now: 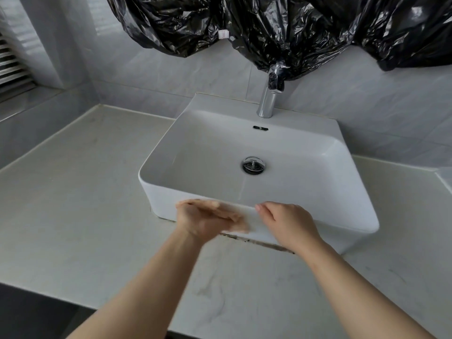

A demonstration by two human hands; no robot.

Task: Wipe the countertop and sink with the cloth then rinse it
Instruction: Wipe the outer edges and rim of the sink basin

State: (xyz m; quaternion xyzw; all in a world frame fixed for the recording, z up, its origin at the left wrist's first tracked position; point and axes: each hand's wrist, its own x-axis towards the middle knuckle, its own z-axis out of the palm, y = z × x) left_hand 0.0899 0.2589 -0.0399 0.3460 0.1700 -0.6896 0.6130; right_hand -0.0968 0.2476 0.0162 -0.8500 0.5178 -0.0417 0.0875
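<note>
The white basin sink (288, 192) stands on the pale stone countertop (73, 216). Both my hands are against the sink's front outer wall. My left hand (208, 218) is blurred by motion, and its fingers look stretched out flat towards the right along the wall. My right hand (286, 223) is sharp, back up, its loosely bent fingers touching the wall just under the rim. I cannot make out a cloth against the white wall; anything under my left palm is hidden. The chrome tap (267, 99) stands behind the bowl, and no water runs from it.
A dark grime line (264, 243) runs along the sink's base below my hands. The chrome drain (253, 165) lies in the bowl. Black plastic sheeting (281, 28) hangs over the wall above the tap. A slatted vent (12, 64) is at far left.
</note>
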